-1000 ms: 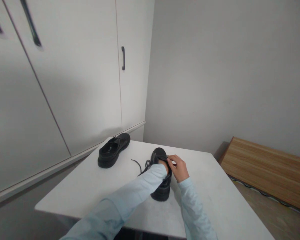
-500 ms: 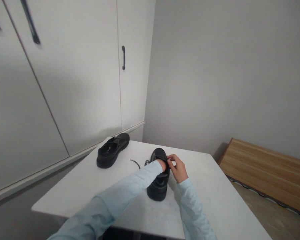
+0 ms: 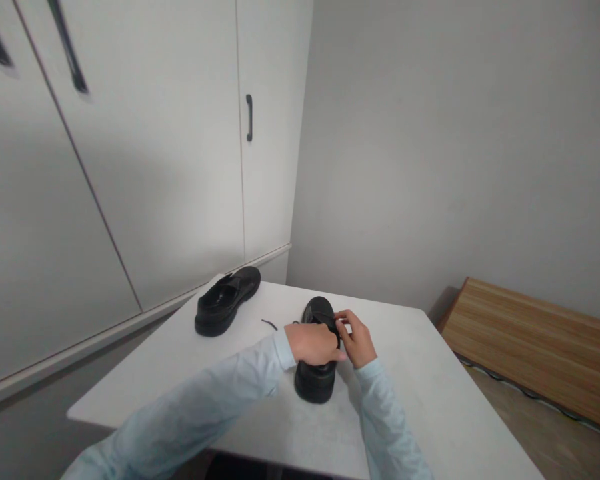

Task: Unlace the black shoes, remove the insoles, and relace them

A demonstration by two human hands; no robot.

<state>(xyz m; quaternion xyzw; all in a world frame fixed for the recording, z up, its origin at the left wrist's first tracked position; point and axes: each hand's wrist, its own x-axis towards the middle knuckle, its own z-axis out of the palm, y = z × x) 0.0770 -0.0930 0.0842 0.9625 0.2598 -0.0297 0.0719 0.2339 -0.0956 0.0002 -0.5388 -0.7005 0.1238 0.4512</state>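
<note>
A black lace-up shoe [image 3: 316,385] rests on the white table, toe pointing away from me. Across its opening lies my left hand [image 3: 313,343], come in from the left, with its fingers curled over the right side and its thumb toward my other hand. What those fingers hold is hidden. At the right edge of the lacing, my right hand [image 3: 357,340] pinches the dark shoelace between thumb and forefinger. One loose lace end [image 3: 269,324] lies on the table left of the shoe. The matching black shoe [image 3: 227,300] stands apart at the back left.
The white table [image 3: 430,400] has its far corner near a grey wall [image 3: 455,147]. White cabinets [image 3: 180,133] with dark handles rise along the left. A wood-grain board [image 3: 535,347] lies low at the right, beyond the table edge.
My left hand has come up out of the shoe and now lies across its opening. The loose lace end on the table shows shorter. My right hand stays almost in place.
</note>
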